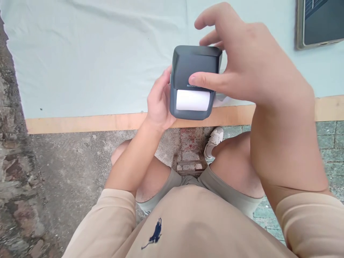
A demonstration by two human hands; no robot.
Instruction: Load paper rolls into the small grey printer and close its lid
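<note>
A dark grey label printer (197,66) is held over the table's near edge, its top face towards me. White paper (192,100) shows in the opening at its near end. My left hand (159,102) is closed around the printer's left side and underside, with part of the fingers hidden behind it. My right hand (239,61) reaches in from the right, its thumb laid on the printer's top over the printed lettering. The other fingers of that hand are spread beyond the printer's far edge; the lower ones are partly hidden.
A pale blue-white cloth (94,61) covers the table, whose wooden edge (80,123) runs across in front of me. A dark-screened device (322,25) lies at the upper right. Below are my knees, a wooden stool (189,166) and a rough stone wall (16,186) at left.
</note>
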